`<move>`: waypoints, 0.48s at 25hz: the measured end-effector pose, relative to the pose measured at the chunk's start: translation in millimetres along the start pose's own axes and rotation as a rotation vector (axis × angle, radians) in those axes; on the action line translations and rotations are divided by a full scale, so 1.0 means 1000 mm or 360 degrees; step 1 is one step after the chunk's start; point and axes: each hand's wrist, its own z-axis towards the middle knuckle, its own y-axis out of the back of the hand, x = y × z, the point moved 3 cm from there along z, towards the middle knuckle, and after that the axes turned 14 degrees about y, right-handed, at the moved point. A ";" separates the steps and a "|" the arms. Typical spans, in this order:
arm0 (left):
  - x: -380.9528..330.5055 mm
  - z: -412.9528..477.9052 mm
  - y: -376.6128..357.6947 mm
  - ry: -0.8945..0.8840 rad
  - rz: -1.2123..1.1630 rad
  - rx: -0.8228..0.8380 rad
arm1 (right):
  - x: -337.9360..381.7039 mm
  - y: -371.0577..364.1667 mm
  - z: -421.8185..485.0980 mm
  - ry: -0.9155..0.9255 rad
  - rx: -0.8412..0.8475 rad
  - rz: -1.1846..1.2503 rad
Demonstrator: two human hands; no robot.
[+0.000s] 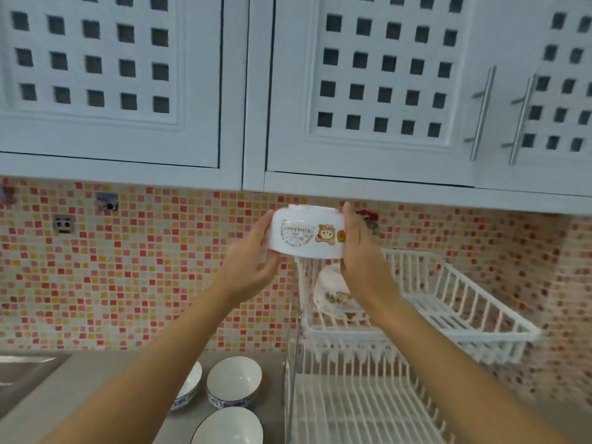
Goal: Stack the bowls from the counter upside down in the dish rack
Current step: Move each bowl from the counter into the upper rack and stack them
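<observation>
I hold a white bowl with a cartoon print [306, 233] upside down in the air, my left hand [253, 254] on its left side and my right hand [360, 251] on its right. It hangs just above the left end of the white dish rack's upper basket [461, 315]. Inside that basket another printed white bowl [333, 293] lies upside down, partly hidden by my right wrist. On the counter below stand three upright bowls with blue patterns: one [234, 381], one [190, 387] partly behind my left arm, and one [229, 426] at the bottom edge.
The rack's lower tier [362, 408] holds nothing that I can see. White cabinets [368, 91] hang close overhead, with bar handles [482, 113] at right. A mosaic tile wall [128, 267] is behind. A sink edge [22, 370] shows at far left.
</observation>
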 end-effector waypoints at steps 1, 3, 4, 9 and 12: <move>-0.007 0.005 -0.011 -0.0017 -0.0043 0.0073 | -0.015 0.004 -0.004 -0.0001 0.0043 -0.0062; -0.017 0.012 -0.035 0.0068 -0.0197 0.0211 | -0.042 0.008 -0.011 -0.0014 0.0122 -0.0094; -0.022 0.016 -0.047 0.0124 -0.0264 0.0270 | -0.051 0.012 -0.014 0.0017 0.0089 -0.0123; -0.039 0.033 -0.097 0.0268 -0.0254 0.0474 | -0.091 0.013 -0.035 0.0122 0.0052 -0.0171; -0.027 0.039 -0.094 0.0403 -0.0504 0.0595 | -0.101 0.018 -0.041 0.0217 -0.0078 0.0153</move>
